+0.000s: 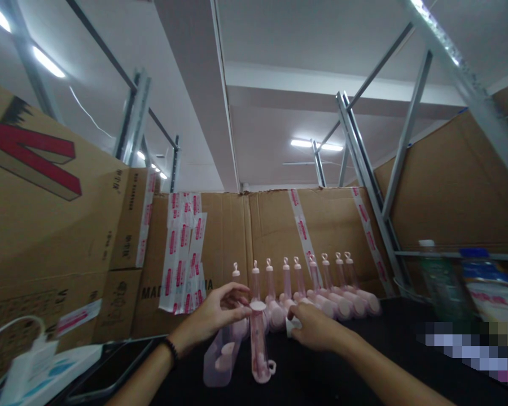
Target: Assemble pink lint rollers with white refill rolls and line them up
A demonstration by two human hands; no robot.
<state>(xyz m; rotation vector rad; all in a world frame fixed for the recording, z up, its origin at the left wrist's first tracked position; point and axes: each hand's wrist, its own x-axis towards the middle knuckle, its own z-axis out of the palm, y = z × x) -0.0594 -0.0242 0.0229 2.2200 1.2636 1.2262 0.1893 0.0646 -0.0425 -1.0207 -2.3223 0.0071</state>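
Note:
My left hand [224, 304], with a dark beaded bracelet at the wrist, is curled at the upper end of a see-through pink tube [260, 344]. Its thumb and fingertips meet the edge of the pale round disc [257, 306] at the top of that tube. A small ring [272, 367] sticks out at the tube's lower end. Closed fingers of my right hand [315, 327] pinch a small white piece [294, 325], whose kind I cannot make out. A translucent pinkish container [218, 366] with rounded pale things inside lies left of the tube.
Behind my hands stands a row of several clear tubes with ring-topped caps [286, 265], with pink cylinders [342, 307] before them. Cardboard [228, 237] walls the back. A phone [114, 369] and white charger [25, 366] lie left; bottles [442, 282] stand right.

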